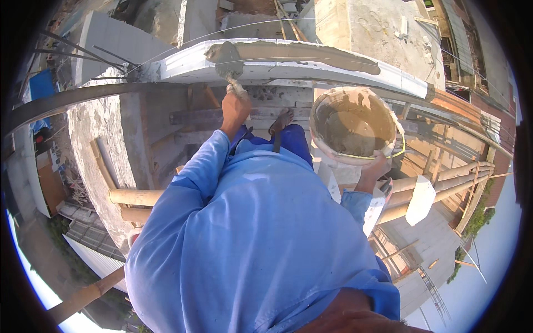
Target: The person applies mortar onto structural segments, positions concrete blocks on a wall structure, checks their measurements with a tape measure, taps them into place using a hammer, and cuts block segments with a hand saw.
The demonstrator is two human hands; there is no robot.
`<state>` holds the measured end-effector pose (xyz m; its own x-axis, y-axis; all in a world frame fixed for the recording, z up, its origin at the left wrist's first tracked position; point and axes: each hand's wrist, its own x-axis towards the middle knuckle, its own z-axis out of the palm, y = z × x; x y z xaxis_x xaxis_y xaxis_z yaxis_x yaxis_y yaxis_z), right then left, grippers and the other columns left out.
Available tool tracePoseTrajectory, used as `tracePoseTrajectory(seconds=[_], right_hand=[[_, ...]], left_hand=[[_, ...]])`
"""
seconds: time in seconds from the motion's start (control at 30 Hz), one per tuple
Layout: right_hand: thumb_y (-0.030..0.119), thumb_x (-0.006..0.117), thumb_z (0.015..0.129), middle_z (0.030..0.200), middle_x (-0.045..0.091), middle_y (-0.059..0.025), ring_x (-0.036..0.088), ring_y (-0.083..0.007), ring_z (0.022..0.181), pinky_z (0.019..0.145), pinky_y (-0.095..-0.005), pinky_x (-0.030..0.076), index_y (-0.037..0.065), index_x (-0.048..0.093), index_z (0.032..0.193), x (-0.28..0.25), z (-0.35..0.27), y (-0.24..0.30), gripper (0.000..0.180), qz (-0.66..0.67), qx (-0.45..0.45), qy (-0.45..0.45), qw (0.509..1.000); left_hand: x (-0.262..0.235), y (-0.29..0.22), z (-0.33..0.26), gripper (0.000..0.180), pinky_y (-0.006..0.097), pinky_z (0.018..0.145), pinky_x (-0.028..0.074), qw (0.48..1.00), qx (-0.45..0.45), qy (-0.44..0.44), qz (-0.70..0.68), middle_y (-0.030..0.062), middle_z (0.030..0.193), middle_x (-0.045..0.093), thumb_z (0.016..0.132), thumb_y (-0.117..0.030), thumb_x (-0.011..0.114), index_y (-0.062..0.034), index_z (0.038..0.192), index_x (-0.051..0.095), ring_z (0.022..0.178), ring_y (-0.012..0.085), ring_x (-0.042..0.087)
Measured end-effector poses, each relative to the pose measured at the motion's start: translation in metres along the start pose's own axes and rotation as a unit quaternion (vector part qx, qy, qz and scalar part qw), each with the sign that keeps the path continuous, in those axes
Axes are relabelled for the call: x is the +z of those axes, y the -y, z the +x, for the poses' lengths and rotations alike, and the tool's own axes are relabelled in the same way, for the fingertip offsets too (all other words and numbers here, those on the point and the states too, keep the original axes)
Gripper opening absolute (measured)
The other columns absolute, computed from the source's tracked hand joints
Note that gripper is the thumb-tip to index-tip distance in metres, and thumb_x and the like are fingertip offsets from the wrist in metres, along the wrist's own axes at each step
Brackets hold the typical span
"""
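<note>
My left hand [236, 109] is closed round the handle of a trowel [227, 67]. Its mortar-coated blade lies against the top of a white block wall [189, 65]. A strip of wet grey mortar [305, 53] runs along that wall top, to the right of the blade. On my right, a round bucket [393, 139] with a pale, mortar-smeared rim holds wet mortar [355, 130]. My right hand [377, 168] grips the bucket's near rim, beside its yellowish handle; some of the fingers are hidden.
A thin string line [327, 21] stretches above the wall. Bamboo poles [444, 191] stand out at the right, with a white block piece [421, 201] by them. A rough concrete column [102, 150] rises on the left, near a dark curved bar [83, 95]. Planks lie below my feet.
</note>
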<state>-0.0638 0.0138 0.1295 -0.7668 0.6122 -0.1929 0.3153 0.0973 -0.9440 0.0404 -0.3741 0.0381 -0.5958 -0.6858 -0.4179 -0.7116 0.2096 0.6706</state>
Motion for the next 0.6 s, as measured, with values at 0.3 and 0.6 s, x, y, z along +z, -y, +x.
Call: tracePoseTrajectory(seconds=[0.3, 0.6], right_hand=[[-0.002, 0.06, 0.06, 0.087, 0.055, -0.0062, 0.055, -0.0183, 0.078, 0.071, -0.0303, 0.045, -0.005, 0.057, 0.084, 0.011, -0.004, -0.01, 0.024, 0.022, -0.033, 0.001, 0.999], [0.002, 0.061, 0.062, 0.083, 0.062, -0.008, 0.059, -0.018, 0.077, 0.069, -0.0304, 0.047, -0.001, 0.064, 0.076, -0.014, 0.021, -0.058, 0.015, -0.066, -0.081, 0.015, 0.994]], left_hand=[[0.013, 0.127, -0.011, 0.043, 0.045, 0.081, 0.047, 0.994, 0.018, 0.002, -0.103, 0.0282, 0.106, 0.06, 0.094, -0.03, 0.043, -0.0007, 0.125, 0.043, 0.097, 0.043, 0.06], [-0.127, 0.144, -0.04, 0.04, 0.049, 0.082, 0.047, 0.982, 0.069, 0.007, 0.178, 0.0236, 0.101, 0.063, 0.09, -0.037, 0.048, -0.0079, 0.116, 0.056, 0.098, 0.0414, 0.059]])
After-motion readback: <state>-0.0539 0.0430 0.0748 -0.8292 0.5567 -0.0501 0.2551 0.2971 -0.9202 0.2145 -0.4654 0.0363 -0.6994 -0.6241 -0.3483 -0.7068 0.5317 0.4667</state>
